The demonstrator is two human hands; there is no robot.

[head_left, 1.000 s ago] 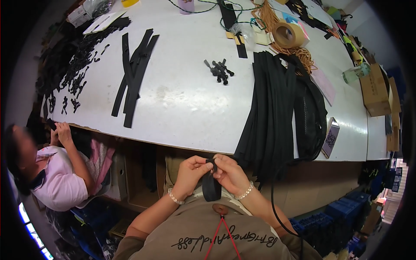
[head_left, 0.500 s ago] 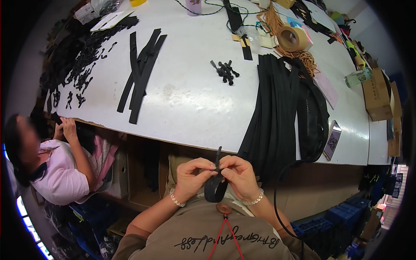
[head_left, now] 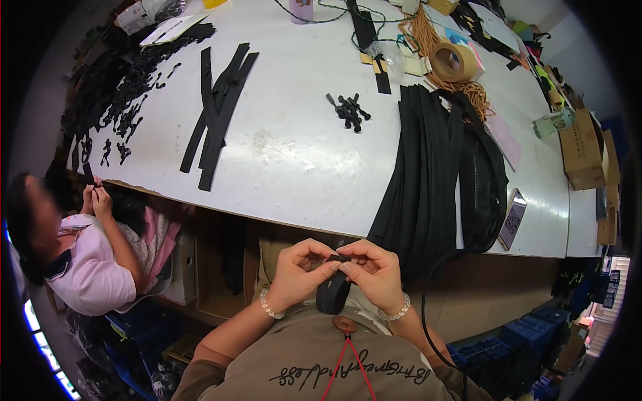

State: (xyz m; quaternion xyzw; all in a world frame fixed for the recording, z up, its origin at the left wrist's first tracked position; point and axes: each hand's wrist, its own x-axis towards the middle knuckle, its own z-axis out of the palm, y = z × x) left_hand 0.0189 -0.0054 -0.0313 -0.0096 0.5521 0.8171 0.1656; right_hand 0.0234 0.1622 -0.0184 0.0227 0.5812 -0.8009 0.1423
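Close to my body, below the table's near edge, my left hand (head_left: 299, 269) and my right hand (head_left: 372, 269) pinch a black zipper tape (head_left: 332, 299) between thumbs and fingertips. The tape hangs in a loop under my fingers, with a short dark end showing above them. My fingertips almost meet and hide whatever lies between them. On the table ahead sits a small pile of black zipper pulls (head_left: 348, 111). A thick bundle of black zipper tapes (head_left: 420, 167) drapes over the edge beside my right hand.
Crossed zipper tapes (head_left: 217, 113) and many loose pulls lie on the left of the white table (head_left: 287, 174). At the right are a black bag (head_left: 483, 184), a phone (head_left: 513, 219), a tape roll (head_left: 453, 62) and a carton (head_left: 580, 148). A co-worker (head_left: 93, 264) sits at the left.
The fingers of both my hands have shifted on the tape, and its upright thin end now shows shorter and wider above them. The co-worker's hands have moved slightly with a dark strip.
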